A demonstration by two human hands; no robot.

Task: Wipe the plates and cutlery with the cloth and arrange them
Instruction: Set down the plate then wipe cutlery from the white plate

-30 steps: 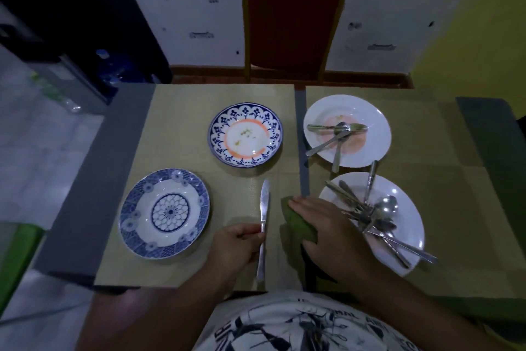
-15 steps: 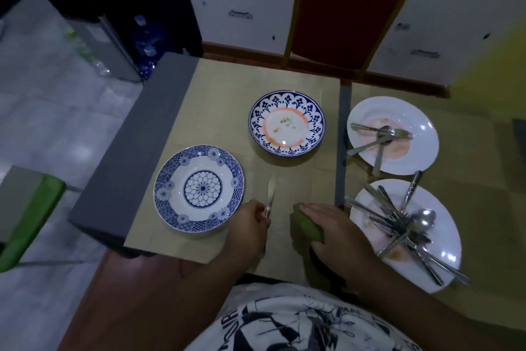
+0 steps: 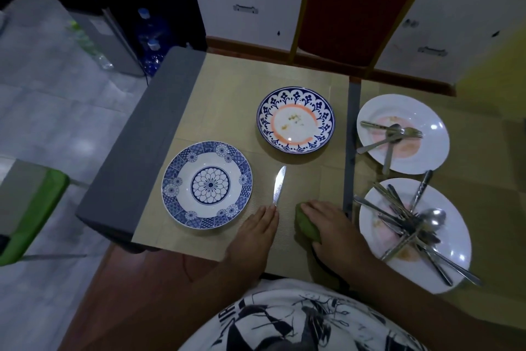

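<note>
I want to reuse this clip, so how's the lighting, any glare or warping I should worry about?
Head view: dim overall, the far left corner nearly black; small bright glare spots on both white plates and a glint on the knife blade; wide-angle bending at the edges, visible in the chair; detail mostly sharp.

A red-upholstered chair (image 3: pixel 360 6) with a gold frame is set at the far edge of the table (image 3: pixel 122 180), blue-capped water bottles (image 3: pixel 152 52) are stood on the tiled floor (image 3: pixel 57 117), and a green seat (image 3: pixel 31 205) is seen at left.
</note>
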